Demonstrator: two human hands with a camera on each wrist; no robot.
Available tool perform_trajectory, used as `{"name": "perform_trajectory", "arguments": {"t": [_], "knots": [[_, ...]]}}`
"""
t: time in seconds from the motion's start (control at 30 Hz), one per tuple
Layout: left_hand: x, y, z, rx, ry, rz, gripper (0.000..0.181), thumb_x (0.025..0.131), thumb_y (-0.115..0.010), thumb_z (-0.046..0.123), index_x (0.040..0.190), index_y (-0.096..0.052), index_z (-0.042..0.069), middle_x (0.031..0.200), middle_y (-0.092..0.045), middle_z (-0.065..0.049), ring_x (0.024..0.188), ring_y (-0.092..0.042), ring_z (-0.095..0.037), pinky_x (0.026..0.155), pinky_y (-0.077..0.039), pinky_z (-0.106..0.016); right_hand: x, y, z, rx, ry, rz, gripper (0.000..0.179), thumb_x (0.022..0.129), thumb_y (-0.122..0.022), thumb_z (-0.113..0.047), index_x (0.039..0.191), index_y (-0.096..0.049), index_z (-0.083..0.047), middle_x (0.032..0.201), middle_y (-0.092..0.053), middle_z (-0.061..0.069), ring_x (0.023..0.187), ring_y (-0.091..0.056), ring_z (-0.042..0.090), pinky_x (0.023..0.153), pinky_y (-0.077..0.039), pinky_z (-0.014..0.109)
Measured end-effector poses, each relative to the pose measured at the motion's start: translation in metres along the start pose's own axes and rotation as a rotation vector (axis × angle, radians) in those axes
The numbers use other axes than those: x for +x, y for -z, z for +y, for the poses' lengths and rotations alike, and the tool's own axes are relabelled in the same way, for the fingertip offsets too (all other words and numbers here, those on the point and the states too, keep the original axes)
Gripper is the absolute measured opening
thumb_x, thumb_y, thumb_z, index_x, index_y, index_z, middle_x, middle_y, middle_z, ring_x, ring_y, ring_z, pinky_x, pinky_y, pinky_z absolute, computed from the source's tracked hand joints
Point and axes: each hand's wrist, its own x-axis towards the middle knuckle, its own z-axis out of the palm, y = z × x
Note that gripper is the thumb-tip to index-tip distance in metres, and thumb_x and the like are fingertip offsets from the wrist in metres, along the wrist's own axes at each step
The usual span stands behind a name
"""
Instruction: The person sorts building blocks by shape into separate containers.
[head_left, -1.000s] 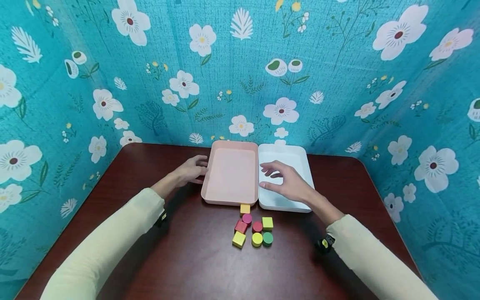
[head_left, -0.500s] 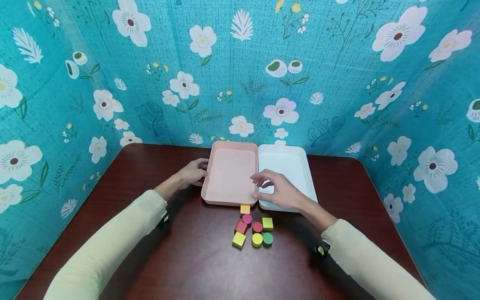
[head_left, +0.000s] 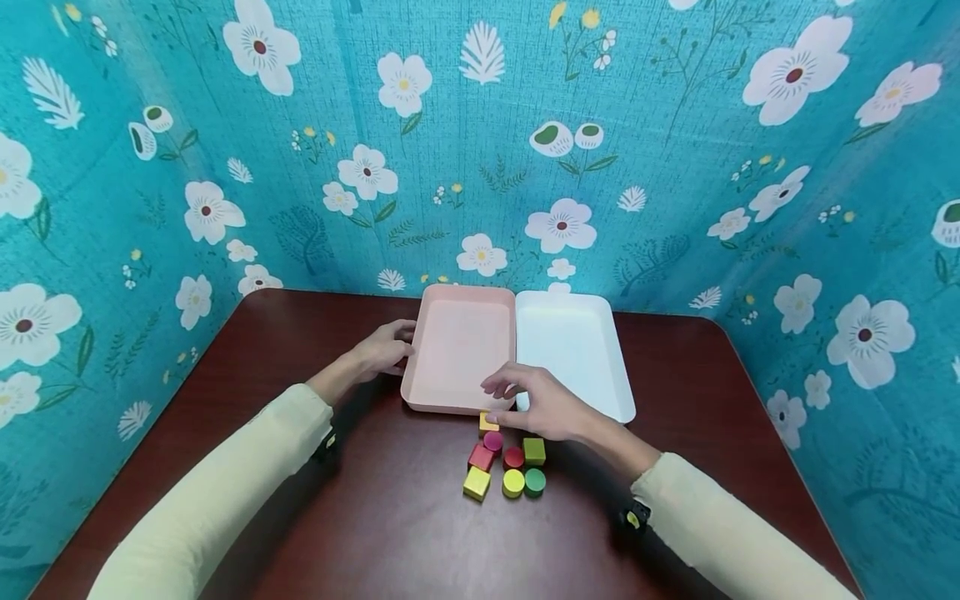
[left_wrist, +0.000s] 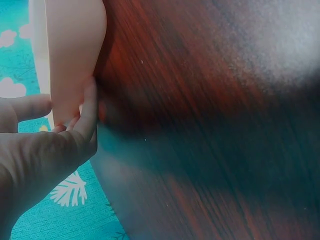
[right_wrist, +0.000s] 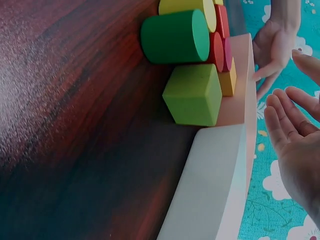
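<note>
My left hand (head_left: 384,348) touches the left wall of a shallow pink tray (head_left: 465,342), thumb by the rim and fingers along the outside, as the left wrist view shows. Above the near right corner of that tray hovers my right hand (head_left: 546,404), fingers loosely bent and holding nothing. Its thumb overlaps an orange cube (head_left: 487,430) in the head view; contact cannot be told there, but the right wrist view shows them apart. Close by lie a magenta cylinder (head_left: 492,442), a red cube (head_left: 481,457), a red cylinder (head_left: 513,457) and a light green cube (right_wrist: 192,95).
A white tray (head_left: 573,342) stands against the pink one's right side. Nearer me are a yellow cube (head_left: 476,484), a yellow cylinder (head_left: 513,484) and a green cylinder (head_left: 535,483) on the dark wooden table (head_left: 375,533). Flowered blue cloth (head_left: 480,167) hangs behind and beside it.
My right hand has moved from over the white tray leftward and toward me, to above the orange cube. My left hand stays by the pink tray. The blocks have not moved.
</note>
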Motion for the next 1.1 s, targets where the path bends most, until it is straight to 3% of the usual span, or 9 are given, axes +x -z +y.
{"name": "perform_trajectory", "arguments": {"t": [0.47, 1.1], "knots": [[0.003, 0.001, -0.002, 0.003, 0.0, 0.004, 0.063, 0.105, -0.051, 0.008, 0.165, -0.031, 0.008, 0.157, -0.045, -0.02, 0.134, -0.056, -0.037, 0.099, -0.057, -0.055, -0.003, -0.014, -0.002, -0.021, 0.003, -0.085, 0.042, 0.093, -0.084, -0.021, 0.129, -0.071, -0.004, 0.121, -0.069, 0.007, 0.109, -0.068, 0.028, 0.098, -0.057, 0.051], [0.002, -0.001, -0.001, 0.007, 0.005, 0.019, 0.062, 0.105, -0.051, 0.007, 0.165, -0.033, 0.01, 0.154, -0.048, -0.019, 0.133, -0.056, -0.036, 0.103, -0.055, -0.057, -0.004, -0.026, -0.002, -0.048, 0.01, -0.138, 0.04, 0.093, -0.085, -0.02, 0.128, -0.071, -0.005, 0.116, -0.071, 0.006, 0.104, -0.067, 0.022, 0.094, -0.059, 0.039]]}}
